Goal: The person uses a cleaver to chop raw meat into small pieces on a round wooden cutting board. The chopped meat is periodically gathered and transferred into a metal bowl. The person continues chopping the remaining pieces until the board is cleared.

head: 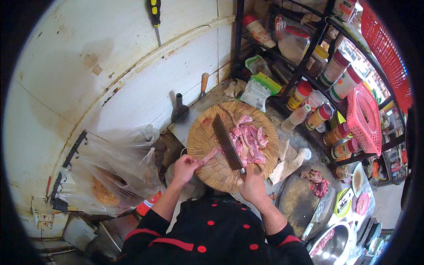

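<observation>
A round wooden chopping block with a scored surface stands before me. My right hand grips the handle of a cleaver, whose dark blade lies slantwise across the block. Between the fingers of my left hand, at the block's left edge, is the end of a thin strip of raw meat. That strip reaches up to the blade's left side. Right of the blade lies a heap of cut raw meat pieces, pink with paler skin. Another thin pale strip rests near the block's far edge.
At right, a second round board bears dark meat scraps and another cleaver. Nearer stands a steel bowl with meat. A crumpled cloth lies between the boards. A black rack holds seasoning jars. Clear plastic sheeting hangs left.
</observation>
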Tool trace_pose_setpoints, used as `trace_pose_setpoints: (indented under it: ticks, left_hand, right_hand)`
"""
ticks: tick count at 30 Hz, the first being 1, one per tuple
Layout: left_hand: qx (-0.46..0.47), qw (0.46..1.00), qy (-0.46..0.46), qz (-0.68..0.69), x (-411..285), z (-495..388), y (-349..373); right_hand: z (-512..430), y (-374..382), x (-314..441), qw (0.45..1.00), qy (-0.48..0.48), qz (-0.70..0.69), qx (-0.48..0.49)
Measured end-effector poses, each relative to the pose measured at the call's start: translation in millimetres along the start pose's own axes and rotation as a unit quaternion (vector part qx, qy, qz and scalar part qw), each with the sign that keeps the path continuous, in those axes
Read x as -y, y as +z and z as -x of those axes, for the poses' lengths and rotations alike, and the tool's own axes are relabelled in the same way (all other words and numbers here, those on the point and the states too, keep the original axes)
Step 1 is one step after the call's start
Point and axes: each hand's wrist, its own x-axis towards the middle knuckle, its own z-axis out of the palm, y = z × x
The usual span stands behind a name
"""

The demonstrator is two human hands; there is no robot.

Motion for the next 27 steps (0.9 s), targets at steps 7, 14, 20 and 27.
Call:
trace_pose_setpoints:
  ticks: [7, 14, 20, 27]
  left_hand:
    - [-0.064, 0.998, 0.019, -0.001, 21.3, 12.2, 3.2]
    - [-0.088, 0.994, 0.016, -0.058, 13.0, 17.3, 1.7]
    - [-0.065, 0.997, -0.009, -0.028, 15.1, 12.8, 2.7]
    - [-0.037, 0.993, 0.032, 0.108, -16.5, -3.3, 8.5]
  right_hand:
    - [-30.7, 8.5, 38.9, 0.994, -0.008, 0.103, 0.037]
    - [-33.1, 2.9, 19.5, 0.994, -0.005, 0.096, 0.052]
    - [-16.9, 12.2, 51.4, 0.991, -0.021, 0.114, 0.067]
    - [-13.9, 16.1, 8.1, 0.985, 0.059, 0.121, 0.111]
